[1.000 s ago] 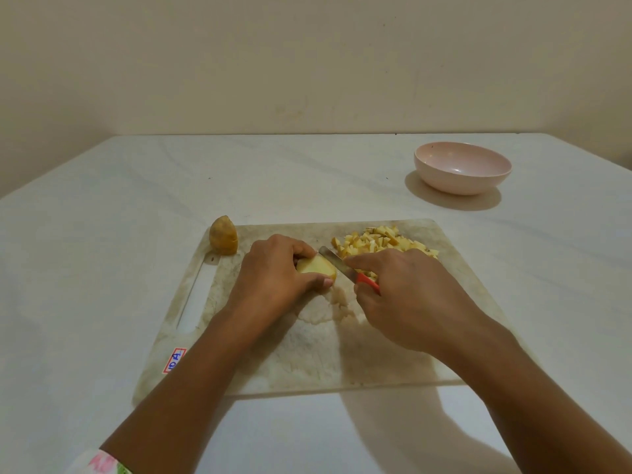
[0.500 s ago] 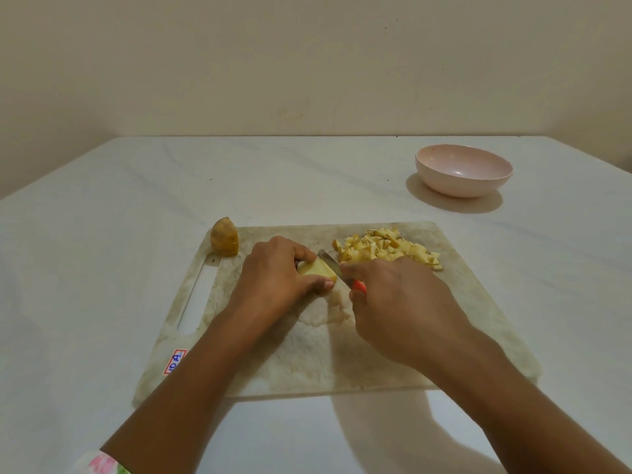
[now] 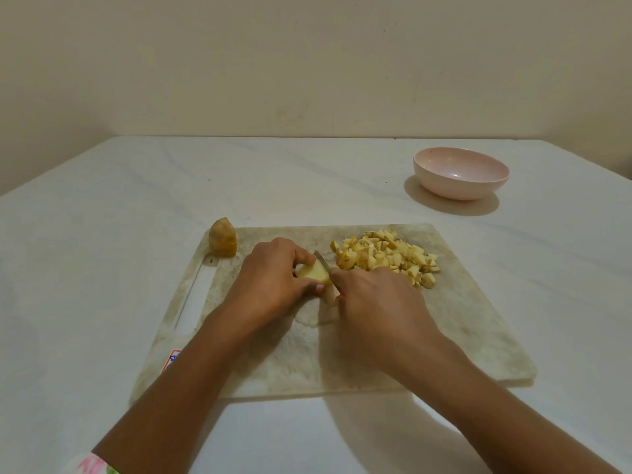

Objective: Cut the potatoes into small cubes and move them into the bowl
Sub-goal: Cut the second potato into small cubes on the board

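My left hand [image 3: 273, 277] grips a pale potato piece [image 3: 313, 272] on the marbled cutting board [image 3: 461, 319]. Close on its right, my right hand [image 3: 379, 302] holds a knife [image 3: 322, 260]; only the blade tip and a bit of red handle show, with the blade against the piece. A cut slice [image 3: 331, 295] lies just below the blade. A heap of potato cubes [image 3: 386, 256] sits at the board's far right. Another unpeeled potato chunk [image 3: 223, 241] stands at the board's far left corner. The pink bowl [image 3: 461, 172], far right on the table, holds nothing.
The board lies on a white table [image 3: 102, 234] that runs back to a beige wall. The board has a handle slot [image 3: 198, 299] on its left side and a small label near my left forearm.
My right hand and the knife have drawn nearer and leftward along the potato piece, hiding more of the blade. A cut slice now lies below the blade. The left hand stays put.
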